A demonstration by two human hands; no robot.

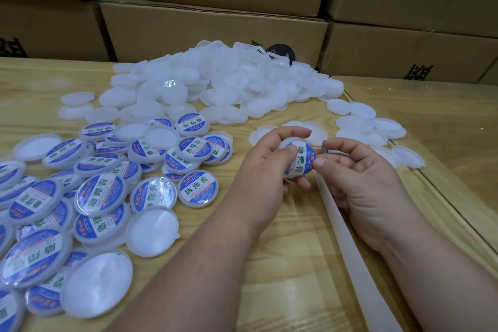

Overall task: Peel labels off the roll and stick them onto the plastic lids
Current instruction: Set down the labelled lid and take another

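We saw both hands grasping one round translucent plastic lid above the middle of the glossy wood-grain table. The left hand curled round its rim; the right hand pinched its edge at the blue-and-white label. A smooth white backing strip ran toward the near edge. Labelled lids lay heaped by the left edge, bare lids at the far edge, against cardboard boxes.
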